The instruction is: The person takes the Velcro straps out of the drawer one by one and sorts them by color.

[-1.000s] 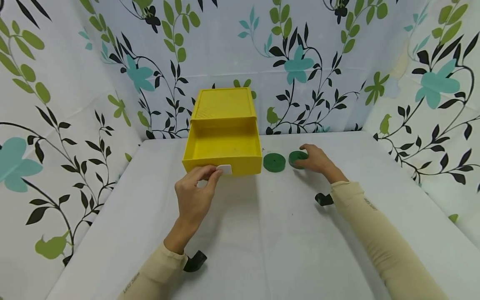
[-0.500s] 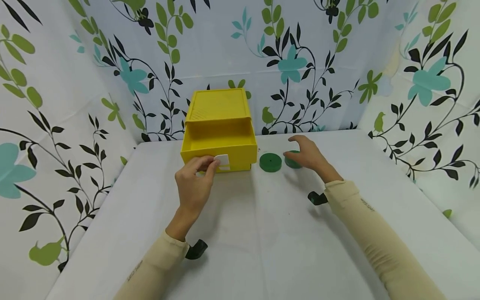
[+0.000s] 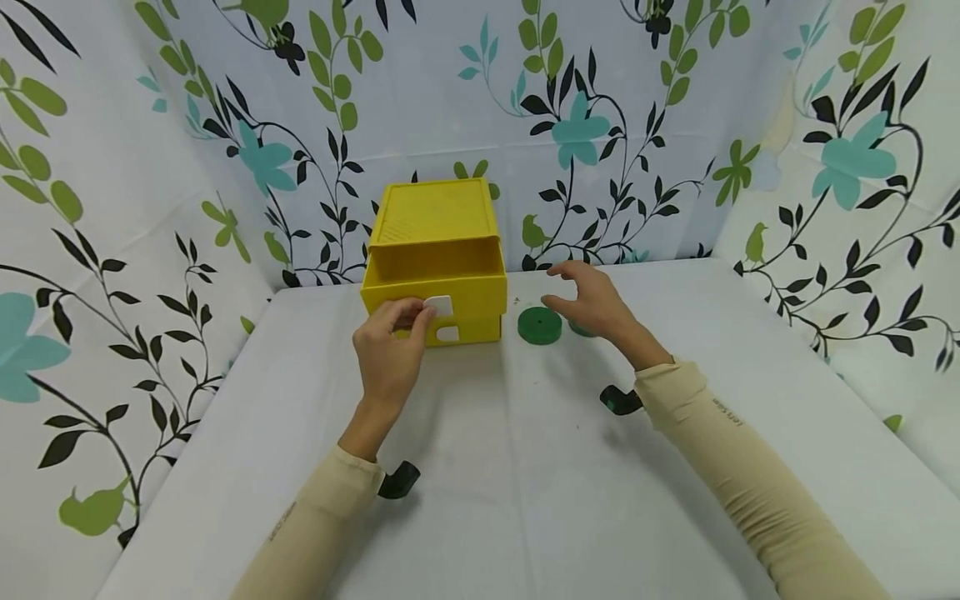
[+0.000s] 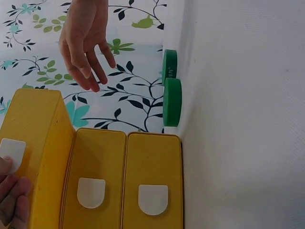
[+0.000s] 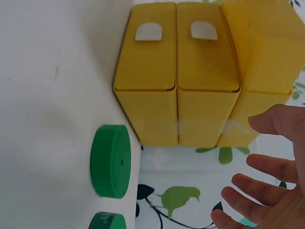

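A yellow drawer unit (image 3: 437, 210) stands at the back of the table, its top drawer (image 3: 480, 293) pulled partly out. My left hand (image 3: 388, 354) pinches the white pull tab (image 3: 441, 305) of that drawer between thumb and fingers. To the right of the unit lie two round green discs: the nearer green disc (image 3: 540, 326) shows fully, while the other green disc (image 5: 108, 221) is mostly covered by my right hand in the head view. My right hand (image 3: 600, 310) hovers above the discs, fingers spread, holding nothing.
Below the open drawer are two shut drawers with white tabs, seen as a lower drawer (image 4: 152, 162) and a middle drawer (image 4: 100, 157). A flower-patterned curtain (image 3: 420, 100) surrounds the white table (image 3: 570, 500). Black wrist cameras sit under both cuffs.
My left hand has pushed the top drawer inward, so less of its inside shows. My right hand has let go of the farther green disc and moved up and left toward the drawer unit.
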A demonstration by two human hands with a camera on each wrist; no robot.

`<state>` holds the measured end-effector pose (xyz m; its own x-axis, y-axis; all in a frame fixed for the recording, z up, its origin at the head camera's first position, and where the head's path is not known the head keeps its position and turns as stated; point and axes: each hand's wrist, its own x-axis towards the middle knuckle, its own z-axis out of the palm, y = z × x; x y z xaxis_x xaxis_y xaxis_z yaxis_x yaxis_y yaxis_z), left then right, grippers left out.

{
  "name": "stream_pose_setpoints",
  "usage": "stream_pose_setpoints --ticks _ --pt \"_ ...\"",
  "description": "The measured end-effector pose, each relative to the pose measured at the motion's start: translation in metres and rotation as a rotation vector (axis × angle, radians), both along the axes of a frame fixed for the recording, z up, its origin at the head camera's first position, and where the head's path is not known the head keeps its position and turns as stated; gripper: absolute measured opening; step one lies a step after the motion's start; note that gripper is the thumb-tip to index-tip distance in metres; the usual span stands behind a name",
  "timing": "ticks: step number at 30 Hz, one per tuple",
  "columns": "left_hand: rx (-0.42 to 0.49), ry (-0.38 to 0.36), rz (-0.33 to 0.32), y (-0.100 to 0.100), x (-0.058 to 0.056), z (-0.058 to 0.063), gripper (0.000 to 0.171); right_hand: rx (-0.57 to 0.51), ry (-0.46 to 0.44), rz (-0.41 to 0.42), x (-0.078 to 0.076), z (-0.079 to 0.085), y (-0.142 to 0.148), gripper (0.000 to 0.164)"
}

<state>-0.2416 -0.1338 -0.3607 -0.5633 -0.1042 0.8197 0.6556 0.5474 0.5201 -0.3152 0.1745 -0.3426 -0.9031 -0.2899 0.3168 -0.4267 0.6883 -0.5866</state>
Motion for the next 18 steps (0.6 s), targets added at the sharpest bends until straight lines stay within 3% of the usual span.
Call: stream_pose_setpoints --ticks 11,18 --pt "0.086 -0.066 0.045 0.009 -0.023 0.002 0.022 0.011 -0.021 0.065 0.007 -0.005 -0.022 0.047" --pt "0.165 -0.114 0.003 0.017 -0.035 0.004 0.017 0.019 -0.045 0.096 0.008 -0.012 -0.030 0.047"
